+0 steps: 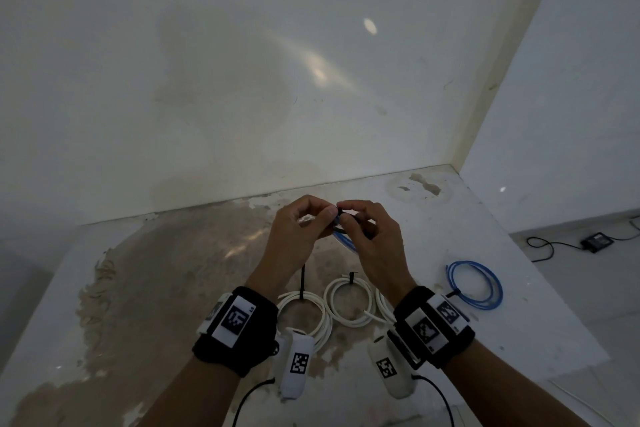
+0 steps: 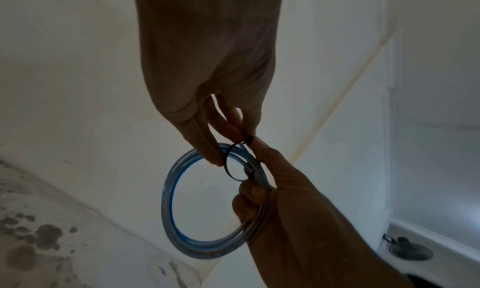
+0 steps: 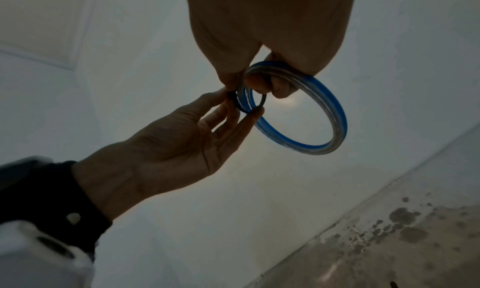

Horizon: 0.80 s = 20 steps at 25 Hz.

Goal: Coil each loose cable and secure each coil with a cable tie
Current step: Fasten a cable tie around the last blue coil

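Both hands are raised above the table. My right hand grips a blue cable coil, its lower fingers curled through the ring. A black cable tie forms a loose loop around the coil's strands. My left hand pinches that tie loop with its fingertips. The tie's head sits between the tips of both hands.
On the table below lie two tied white coils, a third white coil partly hidden by my right wrist, and a tied blue coil near the right edge. A wall stands behind. A black adapter lies on the floor.
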Motion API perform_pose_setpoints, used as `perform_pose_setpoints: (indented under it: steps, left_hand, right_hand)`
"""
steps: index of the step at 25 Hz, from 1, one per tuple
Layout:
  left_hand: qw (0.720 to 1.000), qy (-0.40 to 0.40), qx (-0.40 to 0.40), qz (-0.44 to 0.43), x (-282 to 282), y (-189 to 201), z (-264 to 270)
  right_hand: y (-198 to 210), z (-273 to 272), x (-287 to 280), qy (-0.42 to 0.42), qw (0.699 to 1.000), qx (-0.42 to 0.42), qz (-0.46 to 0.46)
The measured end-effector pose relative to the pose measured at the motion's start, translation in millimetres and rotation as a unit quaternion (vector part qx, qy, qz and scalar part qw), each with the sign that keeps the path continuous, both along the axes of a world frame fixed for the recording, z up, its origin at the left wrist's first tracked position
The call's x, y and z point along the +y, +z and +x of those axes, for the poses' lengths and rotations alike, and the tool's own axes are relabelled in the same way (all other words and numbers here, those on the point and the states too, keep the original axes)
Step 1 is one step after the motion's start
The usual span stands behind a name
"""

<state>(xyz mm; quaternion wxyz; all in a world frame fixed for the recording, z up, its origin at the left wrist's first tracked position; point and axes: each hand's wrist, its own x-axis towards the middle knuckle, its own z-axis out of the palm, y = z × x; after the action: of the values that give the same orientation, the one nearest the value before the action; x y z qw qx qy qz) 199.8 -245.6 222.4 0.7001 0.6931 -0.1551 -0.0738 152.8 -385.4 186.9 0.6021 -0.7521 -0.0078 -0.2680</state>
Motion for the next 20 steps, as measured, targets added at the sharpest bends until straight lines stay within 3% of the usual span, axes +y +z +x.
perform_pose_setpoints:
  steps: [7,10,16,20]
  left_hand:
    - [0.997,0.002,0.072,0.011,1,7,2]
    - [0.993,0.022,0.11,-0.041,3,11,2]
    - [0.969,-0.018,0.169,-0.178,5,13,-1]
    - [0.965,-0.029,0.185,-0.184,1,18,4]
  right_hand:
    - [1,7,-7,0.013,1.0,0.015,-0.015]
    - [3,9,-8,0.023,0.999,0.036,-0.008]
    - [8,9,-13,0.05,0.997,0.055,0.033]
    - [4,9,-10,0.036,0.998,0.043,0.026]
